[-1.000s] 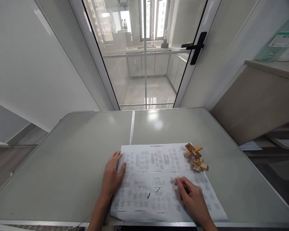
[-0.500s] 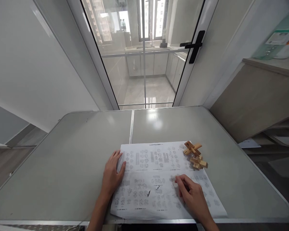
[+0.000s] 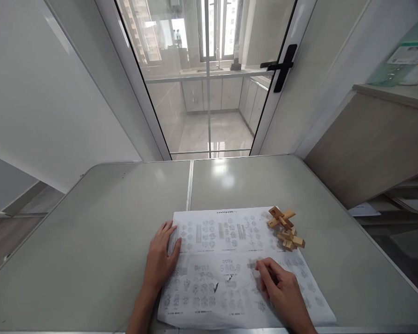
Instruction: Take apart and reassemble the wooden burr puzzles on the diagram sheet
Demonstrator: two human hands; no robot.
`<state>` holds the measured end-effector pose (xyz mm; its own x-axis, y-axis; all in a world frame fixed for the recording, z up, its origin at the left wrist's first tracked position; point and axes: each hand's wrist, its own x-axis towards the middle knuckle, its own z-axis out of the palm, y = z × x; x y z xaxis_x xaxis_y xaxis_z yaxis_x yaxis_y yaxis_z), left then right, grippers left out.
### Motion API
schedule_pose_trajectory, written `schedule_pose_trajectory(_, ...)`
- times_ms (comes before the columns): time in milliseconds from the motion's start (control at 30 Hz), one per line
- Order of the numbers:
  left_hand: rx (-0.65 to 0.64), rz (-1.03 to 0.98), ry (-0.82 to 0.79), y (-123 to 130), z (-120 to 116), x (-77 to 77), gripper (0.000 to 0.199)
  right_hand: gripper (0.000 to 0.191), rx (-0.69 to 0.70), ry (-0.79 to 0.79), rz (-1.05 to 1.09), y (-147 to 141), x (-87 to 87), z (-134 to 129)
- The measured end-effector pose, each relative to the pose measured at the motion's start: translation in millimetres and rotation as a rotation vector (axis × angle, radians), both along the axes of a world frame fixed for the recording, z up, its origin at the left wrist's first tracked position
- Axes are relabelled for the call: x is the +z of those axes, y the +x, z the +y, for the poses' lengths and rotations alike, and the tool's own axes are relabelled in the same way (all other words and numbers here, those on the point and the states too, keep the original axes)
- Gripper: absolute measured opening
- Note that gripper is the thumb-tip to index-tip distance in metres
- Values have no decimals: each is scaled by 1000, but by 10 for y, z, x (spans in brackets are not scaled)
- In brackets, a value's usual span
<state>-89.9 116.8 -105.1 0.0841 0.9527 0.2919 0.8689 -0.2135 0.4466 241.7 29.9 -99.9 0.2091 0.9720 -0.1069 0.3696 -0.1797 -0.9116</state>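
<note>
A printed paper sheet with rows of small grey diagrams and a crosswise fold lies on the table near its front edge. My left hand rests flat at the sheet's left margin, thumb on the paper and fingers slightly apart. Over the lower right half of the sheet is my right hand, its fingers curled in and its index fingertip at a printed diagram; I see nothing in it. Two interlocked wooden burr puzzles sit at the sheet's upper right: a brown one and a paler one, close together.
The grey table has a metal seam and a metal rim. Beyond it stands a glass door with a black handle. On the right is a wooden shelf unit with packaged goods on top.
The view has shifted slightly, so the sheet and puzzles sit a little lower in the picture. Both hands keep nearly the same pose and place on the sheet.
</note>
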Motion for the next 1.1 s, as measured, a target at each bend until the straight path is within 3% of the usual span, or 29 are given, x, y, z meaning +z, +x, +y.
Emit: schedule_pose_trajectory(1100, 4, 28, 10, -20, -1, -17, 42, 49, 60, -82, 47, 40, -31, 26)
